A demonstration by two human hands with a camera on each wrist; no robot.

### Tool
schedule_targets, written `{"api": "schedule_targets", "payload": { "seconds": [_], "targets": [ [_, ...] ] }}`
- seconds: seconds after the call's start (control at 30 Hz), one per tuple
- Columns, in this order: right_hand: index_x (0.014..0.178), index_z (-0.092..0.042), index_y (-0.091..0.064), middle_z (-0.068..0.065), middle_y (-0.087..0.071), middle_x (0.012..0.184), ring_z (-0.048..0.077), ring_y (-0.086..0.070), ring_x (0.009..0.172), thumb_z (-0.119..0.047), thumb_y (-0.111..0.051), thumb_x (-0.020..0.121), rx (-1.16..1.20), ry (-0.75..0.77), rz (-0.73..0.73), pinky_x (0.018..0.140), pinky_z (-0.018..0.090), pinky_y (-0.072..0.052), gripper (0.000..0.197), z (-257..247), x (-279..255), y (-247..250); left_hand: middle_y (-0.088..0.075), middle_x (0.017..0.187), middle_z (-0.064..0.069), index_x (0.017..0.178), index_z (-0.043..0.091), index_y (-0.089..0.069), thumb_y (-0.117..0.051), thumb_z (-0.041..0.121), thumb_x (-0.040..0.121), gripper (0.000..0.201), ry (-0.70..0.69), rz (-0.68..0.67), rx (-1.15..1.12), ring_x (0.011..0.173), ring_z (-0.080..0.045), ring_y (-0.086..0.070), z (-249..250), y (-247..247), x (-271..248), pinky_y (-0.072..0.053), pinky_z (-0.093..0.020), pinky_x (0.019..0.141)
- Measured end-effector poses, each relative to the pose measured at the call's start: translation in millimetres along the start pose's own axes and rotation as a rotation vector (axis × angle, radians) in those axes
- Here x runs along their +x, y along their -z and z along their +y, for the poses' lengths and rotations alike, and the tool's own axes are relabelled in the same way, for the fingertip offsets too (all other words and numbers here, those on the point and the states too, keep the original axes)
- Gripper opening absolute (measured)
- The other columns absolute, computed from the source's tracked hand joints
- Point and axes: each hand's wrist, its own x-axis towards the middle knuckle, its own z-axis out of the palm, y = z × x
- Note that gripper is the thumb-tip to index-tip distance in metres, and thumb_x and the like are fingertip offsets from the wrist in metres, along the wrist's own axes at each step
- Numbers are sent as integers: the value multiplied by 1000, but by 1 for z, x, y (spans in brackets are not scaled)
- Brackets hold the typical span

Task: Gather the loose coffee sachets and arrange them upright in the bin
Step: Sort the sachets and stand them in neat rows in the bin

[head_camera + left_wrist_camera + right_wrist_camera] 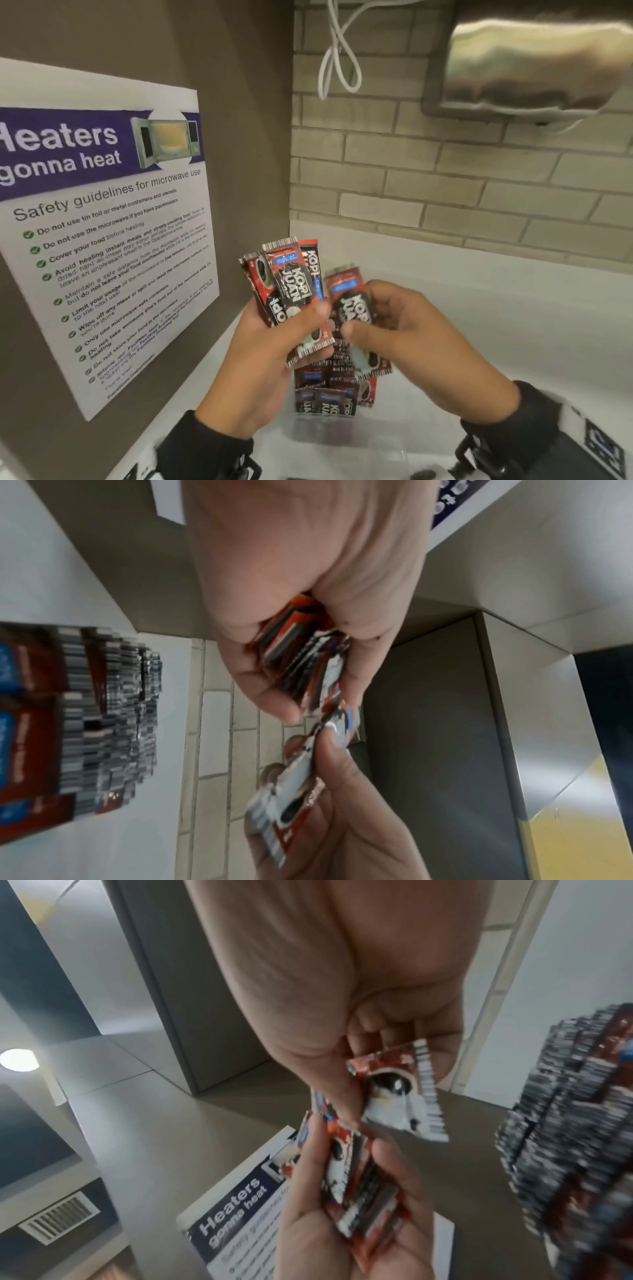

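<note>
My left hand (267, 346) grips a fanned bundle of red-and-black coffee sachets (291, 291) above the white counter. Close to its right, my right hand (404, 329) pinches a single sachet (352, 315) between thumb and fingers; that sachet's edge nearly touches the bundle. Under both hands stands a clear bin (342, 435) with several sachets (325, 387) packed upright in it. In the left wrist view the bundle (301, 656) sits in my curled fingers, and the binned sachets (85, 710) show at the left. The right wrist view shows the pinched sachet (400, 1096) above the bundle (356, 1191).
A microwave safety poster (102, 222) hangs on the brown wall at the left. Behind the counter (513, 325) is a brick wall with a white cable (337, 51) and a steel dispenser (534, 61) at the top right.
</note>
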Motion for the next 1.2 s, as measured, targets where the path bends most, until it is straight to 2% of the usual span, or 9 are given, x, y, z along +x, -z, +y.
{"api": "schedule_targets", "payload": {
  "seconds": [0.07, 0.17, 0.3, 0.5, 0.6, 0.73, 0.9, 1.07, 1.2],
  "targets": [
    [99, -9, -65, 13, -71, 97, 31, -64, 79, -10, -72, 79, 184, -47, 71, 67, 37, -56, 21, -6, 4, 7, -73, 89, -6, 104, 13, -62, -78, 18, 57, 50, 13, -22, 12, 73, -16, -70, -1, 3, 1, -54, -27, 55],
    [108, 1, -63, 22, -68, 104, 26, -65, 79, -9, -67, 72, 458, -118, -3, 62, 29, -56, 38, -18, 6, 13, -74, 93, -2, 109, 15, -61, -84, 16, 63, 52, 31, -76, 79, 80, -15, -72, -2, 2, 2, -55, -26, 59],
    [99, 2, -66, 33, -64, 102, 30, -62, 77, -4, -70, 74, 339, -137, -14, 64, 32, -53, 26, -21, 9, 0, -74, 97, -8, 110, 17, -64, -81, 16, 61, 52, 45, -140, 128, 85, -22, -72, -7, -4, 1, -54, -26, 58],
    [90, -3, -67, 9, -65, 77, 17, -65, 60, -2, -73, 75, 290, -186, 35, 50, 24, -53, 16, -21, 11, -9, -74, 94, -9, 104, 18, -67, -81, 4, 65, 44, 38, -205, 176, 82, -20, -72, -10, -4, -2, -54, -24, 57],
    [96, 2, -66, 13, -70, 79, 17, -67, 61, 2, -71, 77, 269, -211, 12, 50, 22, -52, 20, -21, 13, -11, -74, 98, -8, 113, 17, -62, -78, 7, 63, 53, 34, -187, 224, 89, -22, -71, -16, -2, -1, -55, -28, 64],
    [100, 2, -66, 15, -72, 86, 18, -68, 65, 1, -64, 83, 345, -272, -1, 57, 26, -55, 18, -18, 14, -8, -74, 98, -8, 101, 24, -67, -77, 3, 58, 49, 58, -193, 196, 91, -24, -71, -17, -1, -2, -57, -30, 68],
    [97, -3, -65, 14, -71, 86, 19, -66, 68, -5, -60, 86, 461, -277, 110, 67, 33, -54, 12, -12, 15, 5, -75, 88, 5, 102, 24, -61, -73, 22, 64, 40, 115, -125, 52, 73, -11, -72, -16, -4, -6, -52, -22, 51],
    [118, 2, -56, 20, -63, 104, 29, -62, 83, -7, -55, 83, 810, -182, 290, 69, 37, -54, 36, -12, 17, 24, -75, 83, -1, 101, 17, -63, -69, 20, 60, 41, 126, -53, 20, 63, -10, -68, -15, -1, -3, -51, -22, 48],
    [107, 5, -56, 15, -64, 74, 22, -63, 64, -4, -51, 80, 916, -210, 145, 53, 30, -55, 29, -16, 11, 20, -75, 84, 0, 101, 19, -62, -72, 20, 58, 43, 97, -46, 31, 66, -11, -70, -17, -6, -4, -52, -22, 49]
  ]
}}
